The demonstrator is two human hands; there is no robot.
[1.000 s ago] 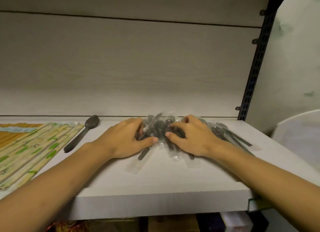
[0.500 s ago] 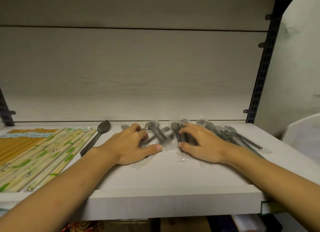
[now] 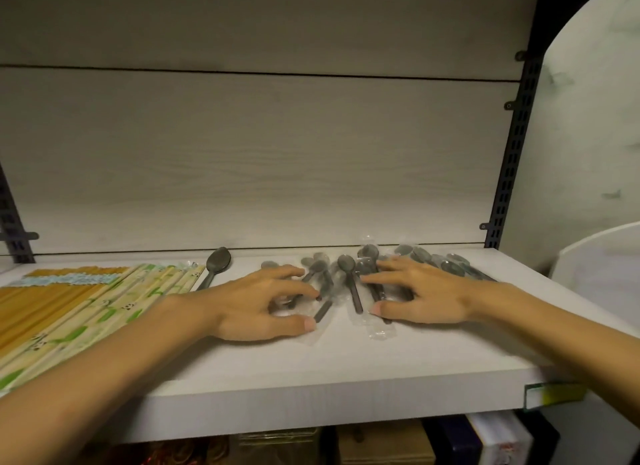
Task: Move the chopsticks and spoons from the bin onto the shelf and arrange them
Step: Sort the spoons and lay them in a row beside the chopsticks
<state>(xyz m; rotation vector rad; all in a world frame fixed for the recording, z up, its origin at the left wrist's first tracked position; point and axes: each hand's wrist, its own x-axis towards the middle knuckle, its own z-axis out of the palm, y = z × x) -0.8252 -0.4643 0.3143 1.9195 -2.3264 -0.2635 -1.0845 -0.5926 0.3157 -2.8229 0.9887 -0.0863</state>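
Several dark grey spoons in clear wrappers (image 3: 349, 281) lie spread across the middle and right of the white shelf (image 3: 311, 378). My left hand (image 3: 256, 305) rests palm down on the left part of the row, fingers spread over the wrappers. On the right part rests my right hand (image 3: 419, 294), fingers extended over the handles. One unwrapped dark spoon (image 3: 216, 265) lies apart, beside the wrapped chopsticks (image 3: 79, 312) laid in rows at the shelf's left end.
The shelf's pale back panel rises behind the spoons. A black slotted upright (image 3: 512, 152) stands at the right rear corner. A white bin (image 3: 602, 274) sits to the right of the shelf. Boxes (image 3: 384, 444) fill the level below.
The spoons have gone from a heap to a spread row. Both hands moved apart along the shelf, flattening and fanning the wrappers.
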